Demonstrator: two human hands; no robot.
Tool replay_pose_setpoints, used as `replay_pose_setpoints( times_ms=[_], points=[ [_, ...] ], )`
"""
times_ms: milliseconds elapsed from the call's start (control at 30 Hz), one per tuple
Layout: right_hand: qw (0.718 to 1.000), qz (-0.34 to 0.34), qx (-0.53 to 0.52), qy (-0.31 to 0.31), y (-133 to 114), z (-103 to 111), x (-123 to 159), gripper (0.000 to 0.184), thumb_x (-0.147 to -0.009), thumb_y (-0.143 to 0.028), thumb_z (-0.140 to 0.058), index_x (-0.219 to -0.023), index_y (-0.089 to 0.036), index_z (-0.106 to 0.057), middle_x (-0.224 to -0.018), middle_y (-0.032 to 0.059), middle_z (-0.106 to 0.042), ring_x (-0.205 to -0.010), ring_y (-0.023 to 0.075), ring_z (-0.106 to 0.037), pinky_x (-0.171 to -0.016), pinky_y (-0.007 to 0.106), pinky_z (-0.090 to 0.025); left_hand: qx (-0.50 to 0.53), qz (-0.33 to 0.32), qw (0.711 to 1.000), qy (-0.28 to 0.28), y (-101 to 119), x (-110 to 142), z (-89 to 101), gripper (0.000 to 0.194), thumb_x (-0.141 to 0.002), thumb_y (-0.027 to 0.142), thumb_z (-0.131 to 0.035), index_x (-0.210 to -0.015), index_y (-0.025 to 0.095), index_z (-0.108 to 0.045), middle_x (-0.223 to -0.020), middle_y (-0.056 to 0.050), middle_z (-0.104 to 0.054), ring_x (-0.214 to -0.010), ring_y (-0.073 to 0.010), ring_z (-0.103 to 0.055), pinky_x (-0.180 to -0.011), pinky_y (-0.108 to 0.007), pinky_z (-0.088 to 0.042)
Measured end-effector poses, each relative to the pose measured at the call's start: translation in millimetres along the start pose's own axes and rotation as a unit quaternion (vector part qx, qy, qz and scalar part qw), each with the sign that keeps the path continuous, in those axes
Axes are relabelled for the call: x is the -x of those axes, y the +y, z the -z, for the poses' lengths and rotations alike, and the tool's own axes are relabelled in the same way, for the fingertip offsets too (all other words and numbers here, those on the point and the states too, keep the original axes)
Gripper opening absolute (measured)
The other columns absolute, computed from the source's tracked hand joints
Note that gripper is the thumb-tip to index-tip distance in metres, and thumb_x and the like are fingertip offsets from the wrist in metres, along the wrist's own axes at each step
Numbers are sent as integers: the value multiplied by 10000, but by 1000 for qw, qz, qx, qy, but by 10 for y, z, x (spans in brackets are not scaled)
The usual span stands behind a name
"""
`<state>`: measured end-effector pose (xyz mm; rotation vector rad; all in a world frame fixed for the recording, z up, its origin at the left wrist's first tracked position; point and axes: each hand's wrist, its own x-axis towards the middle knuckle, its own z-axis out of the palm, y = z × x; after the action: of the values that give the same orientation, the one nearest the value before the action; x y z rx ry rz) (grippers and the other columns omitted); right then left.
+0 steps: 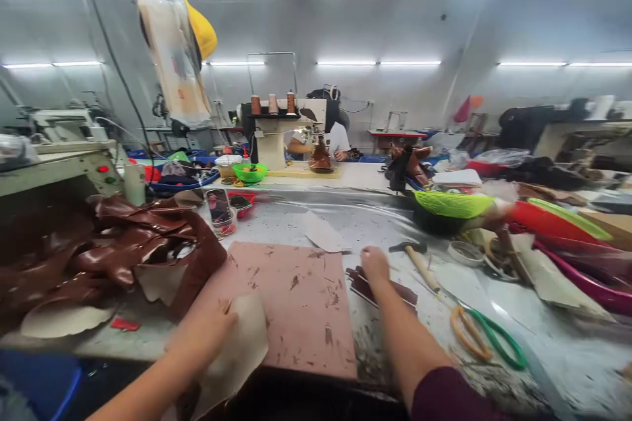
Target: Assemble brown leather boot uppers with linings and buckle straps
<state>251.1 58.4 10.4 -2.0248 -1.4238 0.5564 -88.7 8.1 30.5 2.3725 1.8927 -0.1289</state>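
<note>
Head view: the left hand (pixel 210 325) grips a pale piece (pixel 239 345) over the near-left edge of the pink mat (pixel 296 309). The right hand (pixel 375 264), its grip unclear, is at the dark brown strips (pixel 380 289), left of the hammer (pixel 419 266).

A plain, dark plum sleeve (pixel 451 396) covers the right arm (pixel 402 325) to somewhere near the elbow, perhaps short or pushed up; blur hides which. Its edge curves slightly. Below it, the forearm and right hand (pixel 375 264) are bare, as are the left hand (pixel 205 325) and visible left forearm (pixel 148 378).
</note>
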Motion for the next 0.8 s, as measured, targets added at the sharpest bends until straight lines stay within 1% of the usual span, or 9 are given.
replay_pose_setpoints(
  times_ms=[133,200,267,367,467,533,600,667,800],
  points=[
    [983,-146,108,16,491,219,-413,226,-845,-270,-553,-1031,-142,-562,-1088,77,-560,-977,221,-544,-833,444,-439,-81,-90,993,16,2,114,-335,486,-711,8,-330,-1084,138,-613,-1354,-125,-409,-1139,-294,-498,-917,-433,-403],
    [976,-164,141,7,610,214,-536,149,-750,-227,-619,-830,-101,-614,-996,182,-591,-944,318,-562,-746,474,-438,-85,-158,984,23,0,128,-444,488,-735,12,-338,-1161,116,-554,-1344,-122,-426,-1230,-270,-399,-1003,-413,-331],
    [975,-159,155,-4,675,193,-596,97,-663,-187,-646,-608,-138,-583,-842,215,-618,-874,362,-586,-654,436,-433,-101,-203,974,2,-12,117,-497,438,-764,33,-364,-1168,68,-528,-1267,-180,-496,-1180,-276,-457,-983,-408,-350],
    [977,-152,152,-15,735,233,-615,215,-604,-143,-627,-463,-207,-478,-575,112,-589,-712,327,-612,-564,372,-416,-121,-223,967,-34,-51,103,-469,361,-768,94,-467,-1119,52,-540,-1184,-234,-540,-1059,-295,-549,-895,-409,-411],
    [981,-145,132,-4,735,357,-574,153,-628,-139,-573,-521,-224,-505,-505,56,-548,-603,279,-590,-538,344,-409,-111,-236,965,-38,-69,111,-387,318,-794,194,-517,-1096,101,-551,-1158,-212,-557,-994,-277,-575,-809,-388,-442],
    [983,-138,121,17,629,387,-466,54,-674,-184,-537,-664,-214,-580,-577,69,-586,-598,262,-580,-555,345,-414,-104,-232,966,-43,-49,101,-357,335,-810,310,-530,-1074,107,-565,-1108,-209,-578,-946,-284,-581,-748,-386,-447],
    [991,-113,59,37,379,273,-239,181,-720,-272,-505,-845,-207,-620,-713,86,-635,-647,253,-586,-583,347,-431,-96,-225,968,-53,-9,55,-361,410,-781,400,-564,-1050,92,-581,-1035,-212,-602,-896,-300,-581,-705,-387,-441],
    [987,-39,-154,31,-8,-31,115,319,-726,-372,-505,-963,-197,-626,-890,97,-654,-761,255,-601,-621,346,-461,-78,-227,969,-61,36,-23,-384,441,-723,421,-630,-1014,91,-600,-978,-197,-618,-881,-302,-571,-721,-387,-430],
    [869,12,-458,-188,-808,-951,939,447,-660,-437,-570,-1029,-188,-613,-1103,90,-620,-946,247,-591,-747,348,-495,12,-216,975,-59,69,-151,-406,419,-598,312,-743,-953,121,-627,-1012,-155,-618,-993,-313,-513,-878,-397,-360]
  ],
)
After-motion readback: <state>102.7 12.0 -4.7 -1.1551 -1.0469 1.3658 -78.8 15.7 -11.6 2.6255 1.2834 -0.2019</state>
